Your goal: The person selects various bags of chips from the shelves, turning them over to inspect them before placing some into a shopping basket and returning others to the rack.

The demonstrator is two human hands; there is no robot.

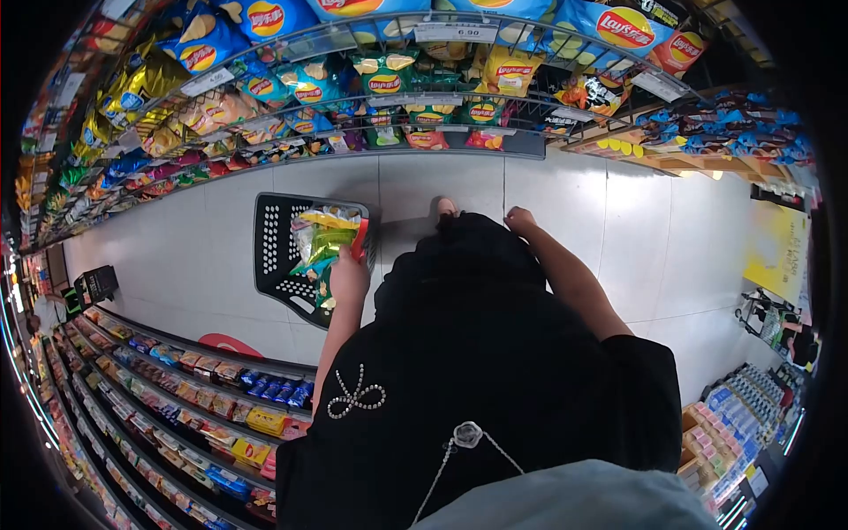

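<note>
Low shelves: While the floor runs along their edge, the low shelves at lower left hold rows of small packets.
Basket: The dark plastic basket, pierced with round holes, is beside the person's left hand. It looks stiff and fairly light with this load; its rim would give a firm hold.
Snack bags: Several shiny bags, green, gold and pale, lie heaped inside, towards the basket's right side. They seem puffy, light and slippery, with contents that could crush; a pinch at a sealed edge would be kinder than a squeeze in the middle.
Left hand: The left hand reaches to the bags and a red part at the basket's side. Its fingers bend in, but I cannot tell how tightly they close, or whether on a bag or a handle.
Chip rack: Ahead, the wire rack carries tiers of upright chip bags, blue, green, yellow and red.
Right hand: Beside the body, the right hand is away from the basket, nearest the rack. Nothing shows in it; I cannot tell how wide its fingers are.
Stacked goods: At lower right, packaged goods stand in blocks.
</note>
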